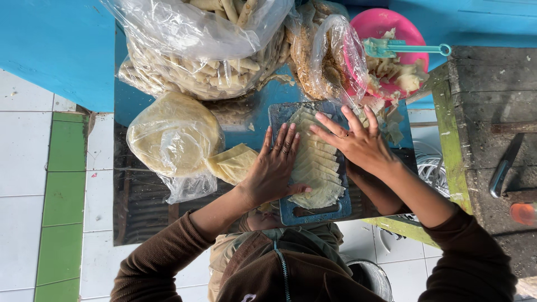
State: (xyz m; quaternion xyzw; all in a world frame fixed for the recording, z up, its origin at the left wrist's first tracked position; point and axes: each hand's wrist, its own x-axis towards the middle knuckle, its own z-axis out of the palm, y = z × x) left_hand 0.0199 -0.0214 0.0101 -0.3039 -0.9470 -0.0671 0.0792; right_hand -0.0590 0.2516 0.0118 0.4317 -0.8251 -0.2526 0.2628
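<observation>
In the head view, the person's left hand (275,168) lay flat, fingers spread and straight, on the left edge of a fanned stack of thin pale-yellow pastry sheets (316,162), pressing on it rather than gripping anything. The right hand (358,142) was likewise open and flat, its fingers splayed over the upper right part of the same stack, holding nothing. The sheets overlapped like scales along a blue rectangular plastic cutting board (291,211), whose handle slot showed at the near end, close to the person's body. The board rested on a blue-topped table (251,117). Just left of the left hand lay a small loose pile of square pale-yellow wrappers (234,163), touching a clear plastic bag holding a round stack of more wrappers (173,137). Beyond it, at the far edge of the table, stood a large clear plastic bag filled with rolled pale pastry sticks (207,61). To its right was a smaller clear bag with brown crumbly filling (321,61), and beside that a pink round plastic bowl (386,25) with pale scraps inside and a teal plastic utensil (403,48) lying across its rim. At the far right, a dark worn wooden bench (492,89) carried a knife-like tool (503,166). Both sleeves were brown.
</observation>
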